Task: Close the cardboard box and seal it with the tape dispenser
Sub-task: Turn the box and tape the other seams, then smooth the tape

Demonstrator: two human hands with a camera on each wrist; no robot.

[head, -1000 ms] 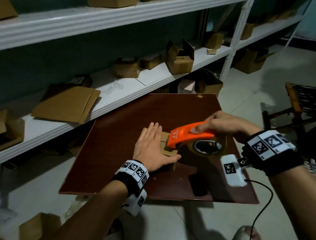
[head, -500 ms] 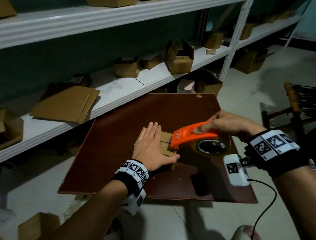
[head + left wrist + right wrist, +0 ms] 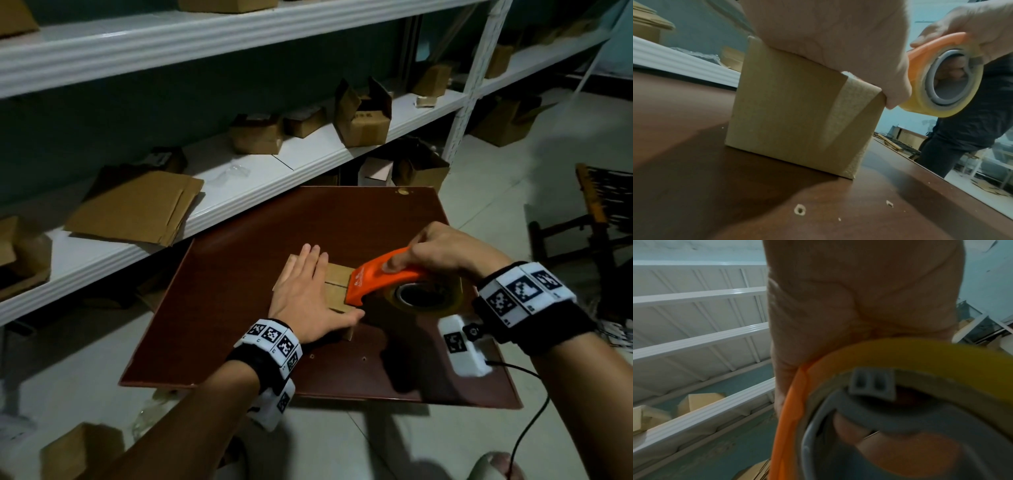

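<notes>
A small cardboard box point(image 3: 334, 286) stands on the dark red board point(image 3: 239, 291), its top flaps down with a seam between them. My left hand point(image 3: 308, 294) lies flat on the box's top, fingers straight, thumb along the near edge. In the left wrist view the box point(image 3: 789, 110) shows a tape strip down its near corner. My right hand point(image 3: 442, 250) grips the orange tape dispenser point(image 3: 383, 279), whose front edge rests on the box's right side. The yellowish tape roll point(image 3: 945, 81) hangs just right of the box. In the right wrist view fingers curl inside the roll point(image 3: 900, 418).
White shelving point(image 3: 308, 157) with several cardboard boxes and flattened sheets point(image 3: 137, 205) runs behind the board. A dark wooden chair point(image 3: 603, 219) stands at the right. A cable point(image 3: 527, 428) trails from my right wrist. Another box point(image 3: 82, 452) sits on the floor at lower left.
The dispenser has slid a little to the right across the box top, uncovering more of the flaps and seam. My left hand has stayed flat on the box.
</notes>
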